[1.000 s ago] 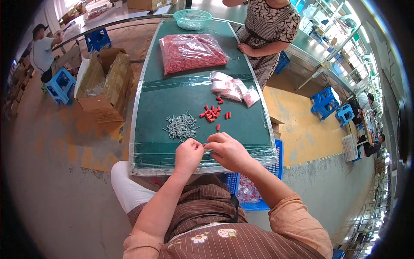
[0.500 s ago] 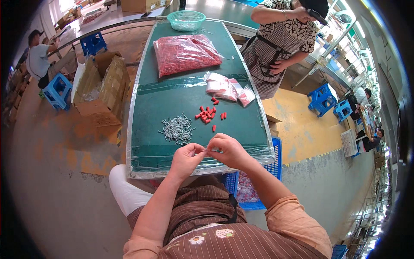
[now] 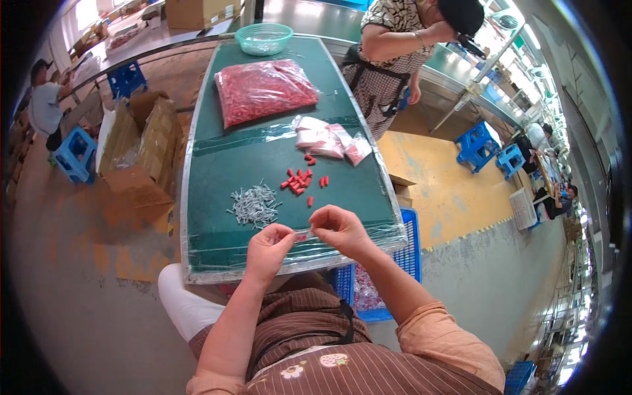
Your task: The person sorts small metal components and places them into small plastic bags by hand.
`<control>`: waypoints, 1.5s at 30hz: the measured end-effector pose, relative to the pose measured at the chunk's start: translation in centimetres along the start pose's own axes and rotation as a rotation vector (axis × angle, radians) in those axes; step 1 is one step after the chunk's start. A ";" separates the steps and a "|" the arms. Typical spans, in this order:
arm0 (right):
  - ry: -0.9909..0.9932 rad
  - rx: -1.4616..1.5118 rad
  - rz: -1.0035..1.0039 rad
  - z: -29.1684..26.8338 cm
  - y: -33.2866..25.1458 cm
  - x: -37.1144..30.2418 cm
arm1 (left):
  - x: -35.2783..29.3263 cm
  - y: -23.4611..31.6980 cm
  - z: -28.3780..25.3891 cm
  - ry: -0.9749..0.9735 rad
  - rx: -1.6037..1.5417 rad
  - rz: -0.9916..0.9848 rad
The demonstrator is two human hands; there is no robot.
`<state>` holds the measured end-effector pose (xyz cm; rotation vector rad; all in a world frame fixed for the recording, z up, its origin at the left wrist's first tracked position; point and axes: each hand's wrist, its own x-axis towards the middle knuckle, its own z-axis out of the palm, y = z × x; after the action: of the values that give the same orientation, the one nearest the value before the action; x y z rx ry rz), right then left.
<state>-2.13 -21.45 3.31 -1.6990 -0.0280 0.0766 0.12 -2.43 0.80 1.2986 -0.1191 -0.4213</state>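
Between my two hands a small clear plastic bag [image 3: 302, 236] with reddish markings is stretched over the near end of the green table [image 3: 217, 247]. My left hand [image 3: 267, 250] pinches its left end, and the fingertips of my right hand [image 3: 340, 230] are closed on its right end. Whether anything lies inside the bag is too small to tell. Just beyond my left hand is a heap of grey metal screws [image 3: 255, 205]. Loose red plastic plugs [image 3: 299, 180] lie beyond my right hand, and past them rest several small flat bags [image 3: 324, 139].
A large clear bag of red pieces [image 3: 266, 92] and a pale green basket [image 3: 264, 41] occupy the table's far half. A blue crate [image 3: 412, 253] with small filled bags stands below its right edge. On the left is an open carton [image 3: 139, 174]; another person [image 3: 388, 49] stands at the far right.
My hands have drawn apart, and the small bag now shows stretched between them. The other person's lower arm has dropped from the waist. The whole view has shifted slightly.
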 end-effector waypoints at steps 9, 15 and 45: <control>-0.022 -0.073 -0.021 0.6 -0.6 -0.3 | -0.1 0.5 0.3 -0.015 0.034 0.040; -0.034 0.026 -0.018 0.8 -0.1 -0.5 | -0.3 0.0 1.1 -0.031 0.041 0.042; 0.067 -0.789 -0.467 5.7 -0.9 -4.6 | -1.6 -2.0 1.5 0.078 -0.915 -0.247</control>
<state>-7.04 -16.03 3.63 -2.4324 -0.4534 -0.3886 -2.27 -3.66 -0.41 0.4213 0.2813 -0.5461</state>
